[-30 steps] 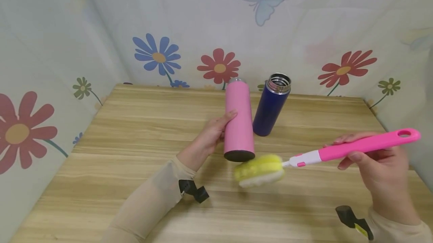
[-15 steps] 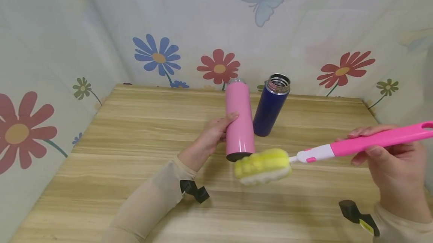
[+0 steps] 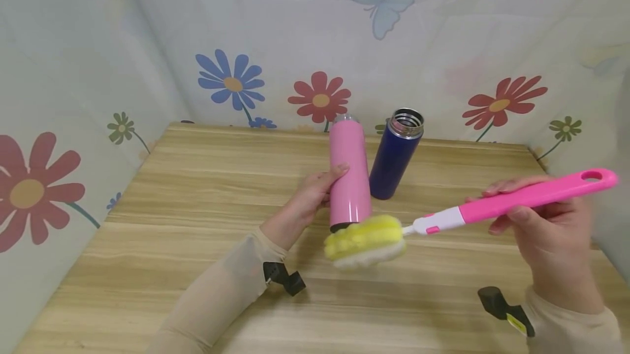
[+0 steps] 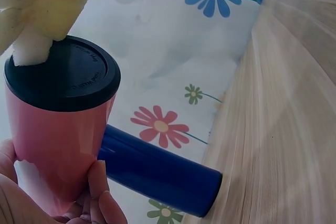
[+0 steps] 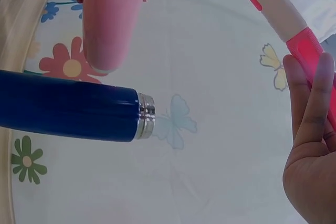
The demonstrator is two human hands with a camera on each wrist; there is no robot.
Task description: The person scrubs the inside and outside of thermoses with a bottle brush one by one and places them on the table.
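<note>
My left hand [image 3: 311,194] grips a pink bottle [image 3: 349,173] round its middle, tipped so that its black base [image 4: 79,77] faces me. A brush with a yellow and white sponge head [image 3: 366,240] is in my right hand [image 3: 553,228], which holds its pink handle [image 3: 521,201]. In the left wrist view the sponge lies against the black base and covers part of it. Just right of the pink bottle stands an upright dark blue bottle [image 3: 394,160], its steel mouth uncovered. Most of the left hand's fingers are hidden behind the pink bottle in the head view.
The wood-grain table [image 3: 197,206] is bounded at the back and sides by a pale cloth [image 3: 275,25] printed with flowers and butterflies. Small black wrist mounts [image 3: 284,278] sit on both forearms.
The right hand shifted the brush to the right, then back left across the pink bottle's base. The left hand and the pink bottle moved only slightly; the blue bottle stayed put.
</note>
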